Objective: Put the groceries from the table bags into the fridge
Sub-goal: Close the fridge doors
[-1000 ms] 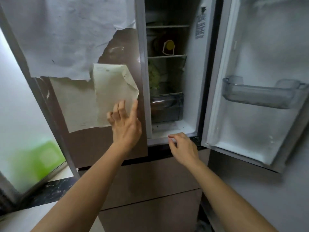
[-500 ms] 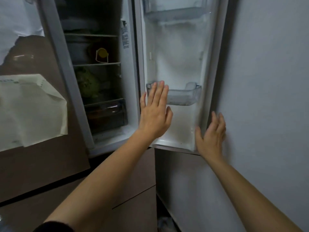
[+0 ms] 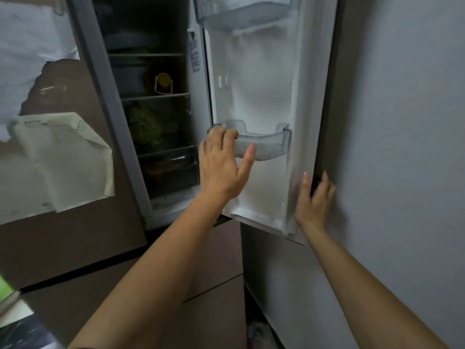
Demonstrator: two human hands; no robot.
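Note:
The fridge's right door (image 3: pixel 261 79) stands open, its white inner side facing me. My left hand (image 3: pixel 221 165) grips the left end of the clear lower door bin (image 3: pixel 271 144), fingers over its rim and thumb on its front. My right hand (image 3: pixel 314 197) holds the door's outer edge low down, fingers curled round it. Neither hand carries any groceries. Inside the dim compartment I see a yellow-lidded container (image 3: pixel 163 83) on a shelf, a green leafy vegetable (image 3: pixel 144 124) below it, and a crisper drawer (image 3: pixel 171 167) at the bottom.
A second clear bin (image 3: pixel 241 13) hangs higher on the open door. The closed left door (image 3: pixel 70 235) carries taped papers (image 3: pixel 60 159). A grey wall (image 3: pixel 402 122) runs close behind the open door. Brown drawer fronts (image 3: pixel 214 260) lie below the compartment.
My left hand went from the papers on the left door to the open door and now grips the lower bin. My right hand left the fridge's bottom ledge and curled round the door's edge.

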